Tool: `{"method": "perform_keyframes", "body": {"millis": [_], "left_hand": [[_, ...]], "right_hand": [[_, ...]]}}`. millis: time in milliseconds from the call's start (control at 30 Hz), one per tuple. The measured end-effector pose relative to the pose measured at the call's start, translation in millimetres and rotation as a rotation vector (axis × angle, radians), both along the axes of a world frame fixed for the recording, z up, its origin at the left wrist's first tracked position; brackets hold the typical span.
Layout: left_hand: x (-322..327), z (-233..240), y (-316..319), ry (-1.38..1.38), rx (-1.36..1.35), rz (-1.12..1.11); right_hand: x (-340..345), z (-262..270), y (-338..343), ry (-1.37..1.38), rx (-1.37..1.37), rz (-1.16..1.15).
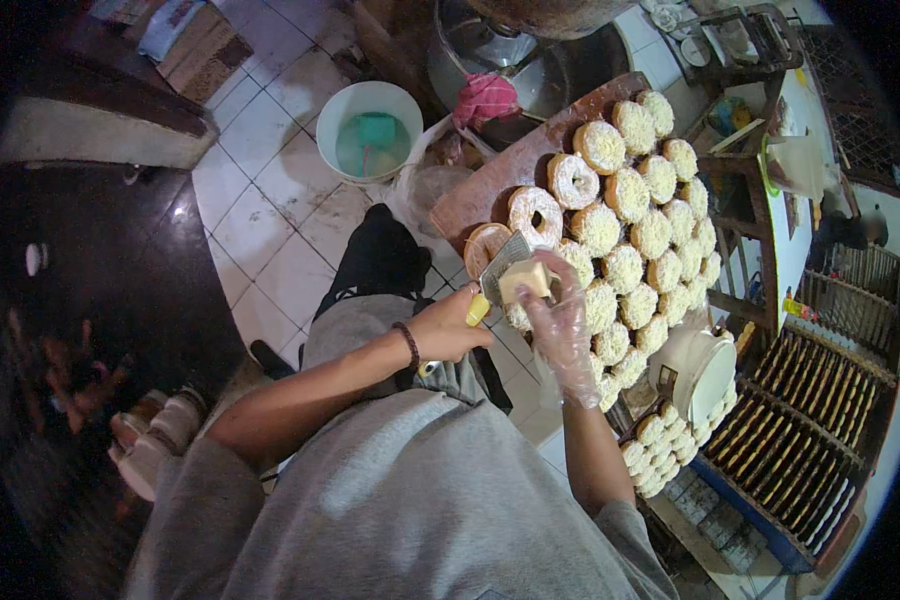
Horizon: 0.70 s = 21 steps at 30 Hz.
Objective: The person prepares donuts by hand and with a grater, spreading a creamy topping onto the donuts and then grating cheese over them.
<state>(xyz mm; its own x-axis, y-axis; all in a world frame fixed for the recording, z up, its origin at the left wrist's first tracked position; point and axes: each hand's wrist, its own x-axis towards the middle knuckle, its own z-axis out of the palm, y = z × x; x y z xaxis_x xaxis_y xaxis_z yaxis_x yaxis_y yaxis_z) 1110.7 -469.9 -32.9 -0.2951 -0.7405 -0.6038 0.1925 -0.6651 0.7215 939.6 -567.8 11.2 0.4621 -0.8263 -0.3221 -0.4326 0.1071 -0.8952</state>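
Note:
My left hand (446,326), bare with a beaded bracelet at the wrist, grips the yellow handle (478,309) of a flat metal grater (504,264). In a clear plastic glove, my right hand (559,322) holds a block of cheese (525,282) against the grater. Both are above the near end of a board (457,196) covered with rows of doughnuts. Many doughnuts (628,195) bear pale grated shreds. Near the grater, a ring doughnut (535,216) has a white coating with its hole visible, and a browner doughnut (486,247) lies partly behind the grater.
A white bucket (328,135) with liquid and a green object stands on the tiled floor. Beyond the board is a large metal bowl (450,56) with a pink cloth (486,100). To the right are a white container (709,375), more doughnuts (656,450), racks of long items (784,450) and a person (844,232).

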Motion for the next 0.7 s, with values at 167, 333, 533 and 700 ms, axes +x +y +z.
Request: {"method": "perform_keyframes", "body": {"millis": [167,333,533,700], "left_hand": [[7,2,-4,-0.003,0.021,0.033],[19,4,-9,-0.011,0.046,0.019],[34,4,-18,-0.02,0.056,-0.082],[46,2,-29,0.016,-0.004,-0.195]], "right_hand": [[-15,-19,-9,-0.726,0.75,-0.555],[-3,-1,-15,-1.077,1.185,-0.658],[12,4,-12,-0.271,0.228,-0.255],[28,4,-1,0.128,-0.347,0.041]]}}
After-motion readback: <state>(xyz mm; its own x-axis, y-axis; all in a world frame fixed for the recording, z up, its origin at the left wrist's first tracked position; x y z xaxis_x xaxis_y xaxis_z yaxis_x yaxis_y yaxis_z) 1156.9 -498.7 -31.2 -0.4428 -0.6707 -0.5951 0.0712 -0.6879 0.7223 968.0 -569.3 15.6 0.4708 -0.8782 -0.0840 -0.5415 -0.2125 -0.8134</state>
